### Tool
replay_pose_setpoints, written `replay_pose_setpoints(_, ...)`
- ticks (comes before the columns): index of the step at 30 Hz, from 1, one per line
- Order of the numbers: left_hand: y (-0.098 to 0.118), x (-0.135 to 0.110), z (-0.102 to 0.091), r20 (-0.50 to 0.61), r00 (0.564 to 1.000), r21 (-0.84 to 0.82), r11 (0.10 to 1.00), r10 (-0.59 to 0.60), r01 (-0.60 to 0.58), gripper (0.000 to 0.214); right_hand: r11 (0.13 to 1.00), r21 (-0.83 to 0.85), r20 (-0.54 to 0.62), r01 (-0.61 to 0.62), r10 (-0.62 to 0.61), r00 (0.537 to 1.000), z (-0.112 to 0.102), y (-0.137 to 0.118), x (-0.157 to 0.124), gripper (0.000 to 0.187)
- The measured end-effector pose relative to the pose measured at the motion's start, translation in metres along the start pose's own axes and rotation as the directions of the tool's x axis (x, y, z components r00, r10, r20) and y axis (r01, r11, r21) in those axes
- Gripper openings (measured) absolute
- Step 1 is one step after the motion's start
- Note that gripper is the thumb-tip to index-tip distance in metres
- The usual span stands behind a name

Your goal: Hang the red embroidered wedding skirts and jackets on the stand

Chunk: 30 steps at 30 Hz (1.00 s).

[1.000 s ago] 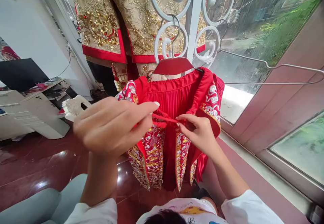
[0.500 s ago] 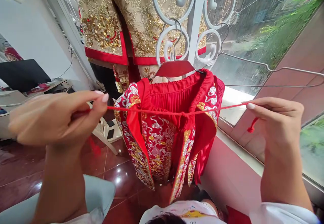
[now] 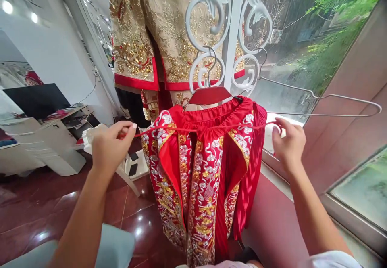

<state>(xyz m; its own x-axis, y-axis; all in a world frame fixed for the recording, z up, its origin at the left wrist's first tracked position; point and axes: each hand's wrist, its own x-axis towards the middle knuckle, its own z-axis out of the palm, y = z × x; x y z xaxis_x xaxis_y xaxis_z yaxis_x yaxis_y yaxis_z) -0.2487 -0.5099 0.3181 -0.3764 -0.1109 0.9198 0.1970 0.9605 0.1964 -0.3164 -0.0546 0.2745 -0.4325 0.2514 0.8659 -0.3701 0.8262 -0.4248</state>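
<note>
A red embroidered skirt point(image 3: 205, 167) hangs from a red hanger point(image 3: 209, 94) on a white scrolled metal rack point(image 3: 229, 30). A thin red waist cord point(image 3: 169, 129) runs taut across the skirt's top. My left hand point(image 3: 110, 147) pinches the cord's left end, out past the skirt's left edge. My right hand point(image 3: 288, 143) grips the cord's right end beside the skirt's right edge. Both hands are closed on the cord and held apart at waistband height.
A gold and red embroidered jacket point(image 3: 145, 34) hangs behind the rack. An empty wire hanger point(image 3: 329, 98) sticks out to the right by the window point(image 3: 317, 30). A white desk point(image 3: 45, 139) with a dark monitor point(image 3: 36, 98) stands left on the glossy red floor point(image 3: 45, 211).
One second ago both hands were close together at the cord's middle knot. They pulled apart, drawing the cord tight, and now sit farther from me beside the skirt's edges.
</note>
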Motion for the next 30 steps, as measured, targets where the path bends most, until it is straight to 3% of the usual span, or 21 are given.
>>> replay_pose_setpoints(2, 0.03, -0.001, -0.004, -0.135, 0.978, -0.01, 0.986, 0.162, -0.165, 0.015, 0.973, -0.118, -0.045, 0.196, -0.203, 0.978, 0.005, -0.035, -0.012, 0.034)
replay_pose_setpoints(4, 0.067, -0.001, -0.005, -0.235, 0.911, -0.012, 0.936, 0.34, -0.352, 0.02, 0.916, -0.026, 0.083, 0.4, -0.397, 0.914, 0.012, -0.068, -0.024, 0.032)
replay_pose_setpoints(6, 0.105, -0.003, 0.0, -0.151, 0.849, -0.039, 0.855, 0.507, -0.517, 0.018, 0.854, 0.08, 0.268, 0.514, -0.515, 0.814, 0.022, -0.089, -0.033, 0.029)
replay_pose_setpoints(8, 0.136, -0.007, 0.012, 0.099, 0.798, -0.074, 0.805, 0.594, -0.589, 0.019, 0.843, 0.117, 0.39, 0.525, -0.525, 0.757, 0.032, -0.097, -0.036, 0.027)
replay_pose_setpoints(10, 0.155, -0.012, 0.027, 0.317, 0.748, -0.046, 0.797, 0.583, -0.602, 0.018, 0.862, 0.143, 0.446, 0.485, -0.494, 0.746, 0.039, -0.095, -0.034, 0.025)
replay_pose_setpoints(12, 0.163, -0.015, 0.039, 0.427, 0.719, 0.011, 0.792, 0.548, -0.61, 0.015, 0.873, 0.207, 0.482, 0.441, -0.483, 0.731, 0.04, -0.089, -0.029, 0.021)
replay_pose_setpoints(19, 0.161, -0.013, 0.042, 0.5, 0.692, 0.007, 0.797, 0.521, -0.605, 0.02, 0.89, 0.227, 0.615, 0.396, -0.446, 0.65, 0.022, -0.085, -0.029, 0.022)
replay_pose_setpoints(21, 0.163, -0.012, 0.041, 0.553, 0.694, 0.073, 0.804, 0.46, -0.591, 0.03, 0.904, 0.232, 0.662, 0.359, -0.418, 0.622, 0.019, -0.085, -0.032, 0.021)
replay_pose_setpoints(23, 0.168, -0.007, 0.037, 0.652, 0.668, 0.132, 0.813, 0.36, -0.567, 0.03, 0.901, 0.24, 0.681, 0.361, -0.422, 0.599, 0.021, -0.084, -0.031, 0.017)
replay_pose_setpoints(24, 0.172, -0.002, 0.034, 0.704, 0.637, 0.139, 0.818, 0.314, -0.557, 0.028, 0.896, 0.252, 0.662, 0.365, -0.435, 0.61, 0.022, -0.084, -0.027, 0.015)
replay_pose_setpoints(26, 0.183, 0.013, 0.025, 0.753, 0.604, 0.135, 0.838, 0.259, -0.528, 0.03, 0.88, 0.301, 0.524, 0.366, -0.474, 0.708, 0.027, -0.086, -0.013, 0.014)
replay_pose_setpoints(27, 0.19, 0.022, 0.019, 0.734, 0.632, 0.141, 0.854, 0.25, -0.502, 0.032, 0.868, 0.335, 0.4, 0.367, -0.483, 0.779, 0.029, -0.09, -0.003, 0.014)
replay_pose_setpoints(28, 0.198, 0.032, 0.013, 0.684, 0.686, 0.149, 0.874, 0.247, -0.463, 0.034, 0.856, 0.362, 0.249, 0.369, -0.47, 0.847, 0.031, -0.095, 0.009, 0.014)
replay_pose_setpoints(30, 0.21, 0.048, 0.006, 0.53, 0.814, 0.144, 0.921, 0.237, -0.362, 0.038, 0.839, 0.395, -0.027, 0.374, -0.396, 0.918, 0.033, -0.109, 0.03, 0.014)
